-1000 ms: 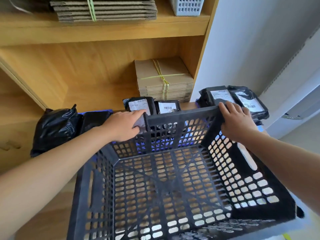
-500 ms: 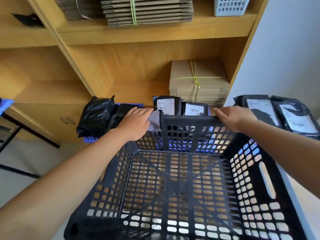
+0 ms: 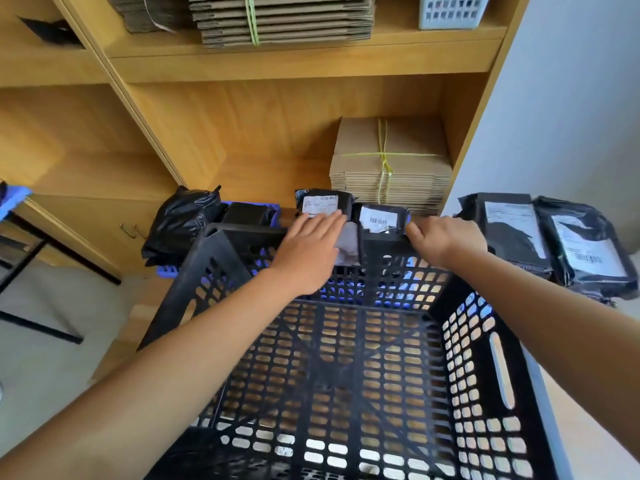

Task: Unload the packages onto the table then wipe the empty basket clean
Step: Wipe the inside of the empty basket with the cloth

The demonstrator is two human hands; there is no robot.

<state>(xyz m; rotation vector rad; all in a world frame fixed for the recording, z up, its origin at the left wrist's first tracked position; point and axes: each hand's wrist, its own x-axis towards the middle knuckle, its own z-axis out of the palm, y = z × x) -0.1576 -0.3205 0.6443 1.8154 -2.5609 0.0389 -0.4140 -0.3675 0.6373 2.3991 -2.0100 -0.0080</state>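
pressing grey cloth [image 3: 347,242] flat with left hand [image 3: 308,252], right hand [image 3: 445,239] apparently gripping black perforated basket [image 3: 346,375] rim

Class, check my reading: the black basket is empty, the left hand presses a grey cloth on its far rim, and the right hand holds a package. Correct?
One slip: the right hand grips the black basket at its far rim, not a package. The head view shows it. The basket is empty and the left hand presses the grey cloth.

I see the wooden shelf [image 3: 263,174] bearing a tied cardboard stack [image 3: 391,168]; black labelled packages [image 3: 325,204] lie just left of it.
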